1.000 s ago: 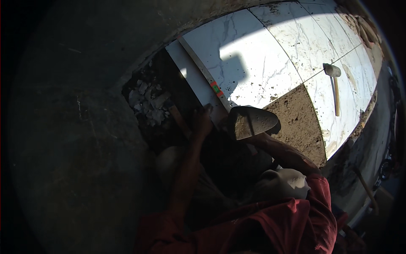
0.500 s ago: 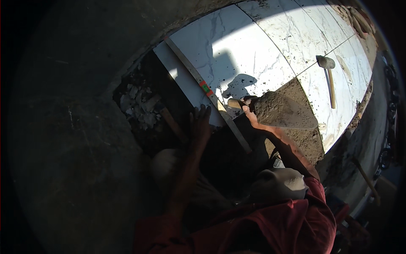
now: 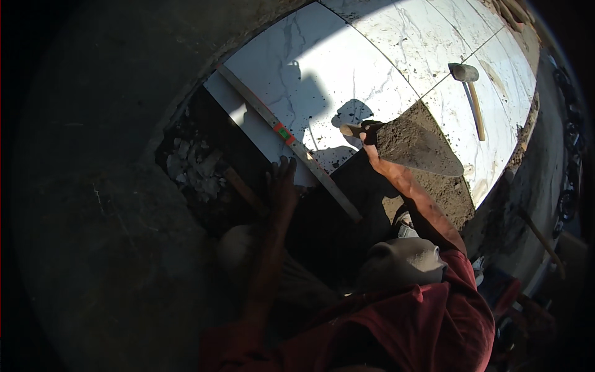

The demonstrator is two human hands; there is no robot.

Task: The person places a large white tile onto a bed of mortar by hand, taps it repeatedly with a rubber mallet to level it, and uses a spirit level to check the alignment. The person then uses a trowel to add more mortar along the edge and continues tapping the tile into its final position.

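Note:
My right hand (image 3: pixel 367 147) is closed round the wooden handle of a trowel (image 3: pixel 441 158), with the fingers partly hidden. A heap of wet grey-brown mortar (image 3: pixel 396 137) lies on its blade, held above the corner where white tiles meet bare mortar. My left hand (image 3: pixel 283 183), in shadow, has its fingers stretched out at the near edge of a white marbled tile (image 3: pixel 365 62). Between my hands, a spirit level (image 3: pixel 259 106) with a green vial and orange marks lies slantwise across that tile, its near end sticking out past the edge.
A mallet (image 3: pixel 463 73) with a wooden handle lies on the tiles at the right. Left of my left hand, a hammer (image 3: pixel 243 190) rests beside broken pale pieces (image 3: pixel 191 166) in a dark dug-out strip. Rough mortar (image 3: pixel 449 198) lies below the trowel. A long handle (image 3: pixel 544 243) leans farther right.
The view has shifted a little, so the tiles and tools sit slightly higher and farther left. The loaded trowel has moved slightly away over the tiles; my left hand stays by the tile edge.

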